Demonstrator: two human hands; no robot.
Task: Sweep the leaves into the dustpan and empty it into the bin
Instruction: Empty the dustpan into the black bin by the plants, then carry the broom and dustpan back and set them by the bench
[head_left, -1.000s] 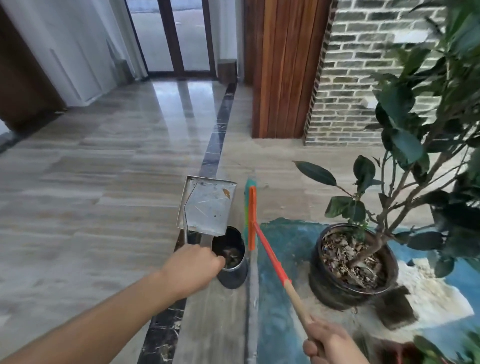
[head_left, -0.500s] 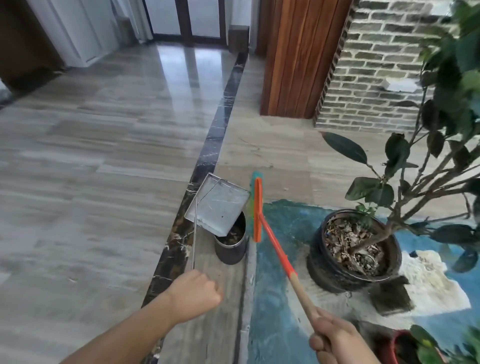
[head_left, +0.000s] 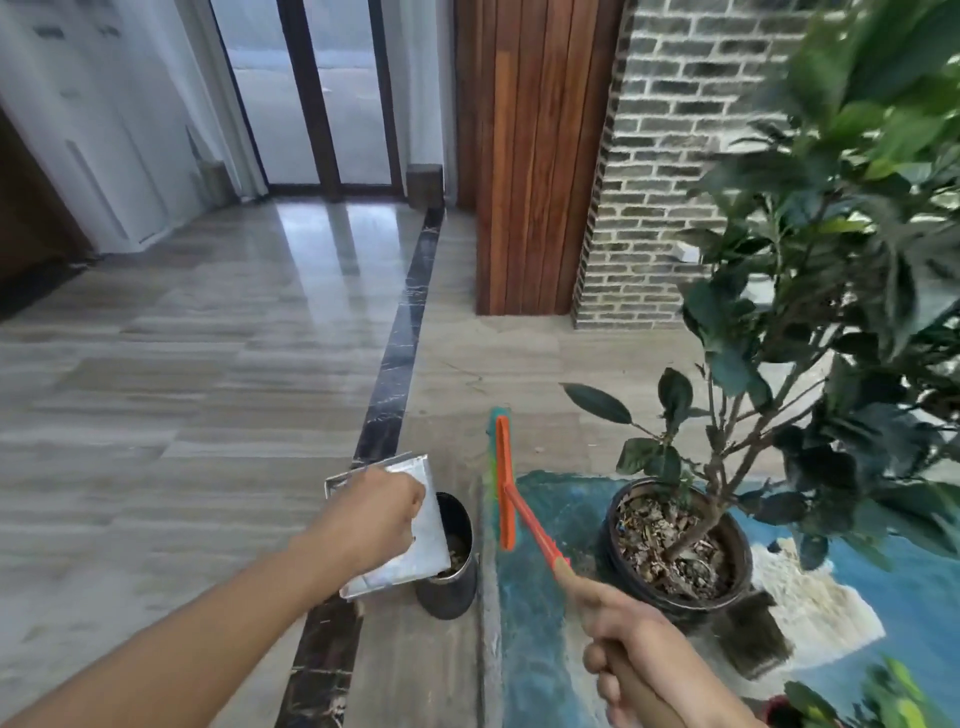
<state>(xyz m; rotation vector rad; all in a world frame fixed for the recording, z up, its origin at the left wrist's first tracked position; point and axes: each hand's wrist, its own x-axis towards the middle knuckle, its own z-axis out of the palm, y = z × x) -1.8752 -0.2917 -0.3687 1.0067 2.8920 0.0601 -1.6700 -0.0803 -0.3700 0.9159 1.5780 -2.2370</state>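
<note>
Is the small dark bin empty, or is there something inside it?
Not empty: dry brown leaf litter shows inside the bin, below the tilted dustpan.

Tilted metal dustpan (head_left: 415, 540) over leaf-filled bin (head_left: 452, 577)

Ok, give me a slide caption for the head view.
Left hand tips metal dustpan over bin; right hand holds broom.

no readable text, labels or numbers (anywhere visible)
</note>
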